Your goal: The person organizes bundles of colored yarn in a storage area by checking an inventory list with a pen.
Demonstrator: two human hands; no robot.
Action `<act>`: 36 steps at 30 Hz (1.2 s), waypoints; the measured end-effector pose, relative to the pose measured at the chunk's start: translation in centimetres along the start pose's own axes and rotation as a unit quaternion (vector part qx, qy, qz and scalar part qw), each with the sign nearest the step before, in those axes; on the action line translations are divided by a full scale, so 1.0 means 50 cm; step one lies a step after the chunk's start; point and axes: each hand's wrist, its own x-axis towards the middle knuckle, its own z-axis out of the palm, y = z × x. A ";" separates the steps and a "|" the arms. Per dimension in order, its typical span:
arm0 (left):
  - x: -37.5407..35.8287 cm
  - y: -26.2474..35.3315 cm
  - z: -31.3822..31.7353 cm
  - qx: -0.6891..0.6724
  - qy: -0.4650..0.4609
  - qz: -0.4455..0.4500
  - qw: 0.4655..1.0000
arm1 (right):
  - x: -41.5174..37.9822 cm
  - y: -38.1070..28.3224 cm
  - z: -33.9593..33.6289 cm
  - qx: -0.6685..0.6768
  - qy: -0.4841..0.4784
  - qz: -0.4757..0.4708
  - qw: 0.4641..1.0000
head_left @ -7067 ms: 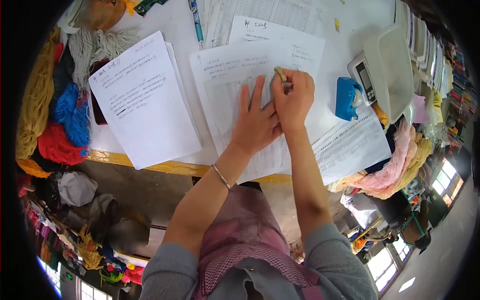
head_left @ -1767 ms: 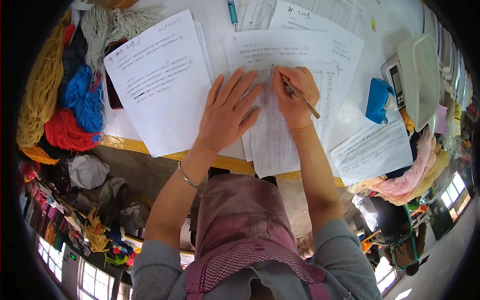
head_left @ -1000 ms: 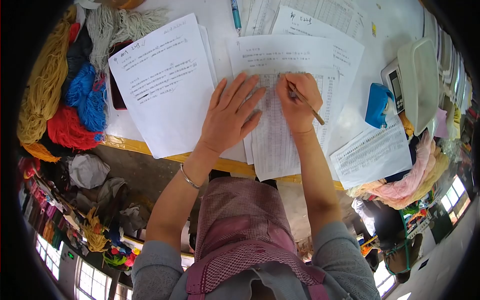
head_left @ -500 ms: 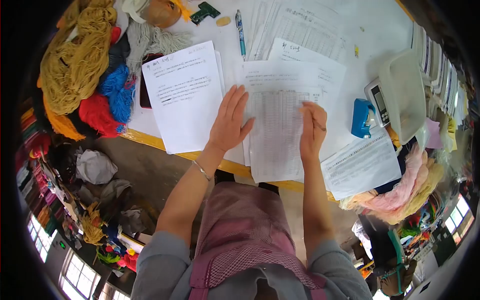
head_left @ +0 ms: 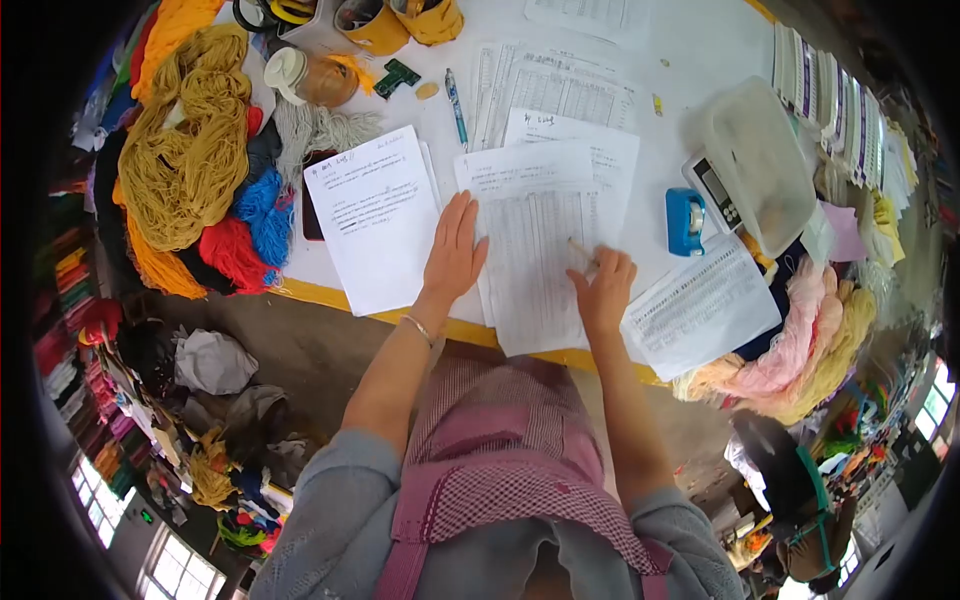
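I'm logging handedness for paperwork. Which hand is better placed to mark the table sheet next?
Probably the right hand: it holds the pencil over the table sheet. The left hand lies flat and empty at that sheet's left edge.

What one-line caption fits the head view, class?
Left hand flat on a table sheet, right hand holding a pencil beside bundled yarn.

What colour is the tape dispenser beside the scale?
Blue. The tape dispenser shows clearly in the head view, just left of the scale.
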 end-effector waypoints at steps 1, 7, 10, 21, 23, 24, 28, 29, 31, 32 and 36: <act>-0.005 0.000 -0.002 -0.005 -0.007 -0.003 1.000 | 0.001 -0.016 -0.012 -0.021 0.055 -0.016 0.998; 0.032 0.013 -0.009 -0.206 0.129 -0.167 0.956 | 0.014 -0.014 -0.002 -0.031 0.011 0.105 0.994; 0.055 0.015 -0.024 -0.332 0.095 -0.274 0.898 | -0.010 0.002 -0.011 -0.020 -0.017 0.105 0.994; 0.098 0.051 -0.012 -0.285 0.080 -0.210 0.932 | -0.153 0.112 -0.189 0.184 0.069 0.216 0.956; 0.129 0.069 0.016 -0.219 0.129 -0.175 0.951 | -0.163 0.151 -0.190 0.225 0.054 0.235 0.944; 0.159 0.090 0.032 -0.157 0.153 -0.165 0.962 | -0.161 0.159 -0.196 0.239 0.048 0.242 0.939; 0.180 0.093 0.092 -0.105 0.155 -0.288 0.939 | -0.145 0.178 -0.204 0.239 0.020 0.168 0.956; 0.187 0.101 0.086 -0.152 0.121 -0.347 0.918 | -0.140 0.180 -0.207 0.252 0.005 0.185 0.950; 0.188 0.108 0.075 -0.171 0.091 -0.349 0.917 | -0.129 0.199 -0.203 0.258 0.001 0.161 0.953; 0.180 0.112 0.064 -0.141 0.090 -0.295 0.941 | -0.124 0.199 -0.206 0.267 0.000 0.162 0.950; 0.140 0.124 0.012 -0.164 0.146 -0.201 0.955 | -0.103 0.203 -0.223 0.277 -0.001 0.148 0.949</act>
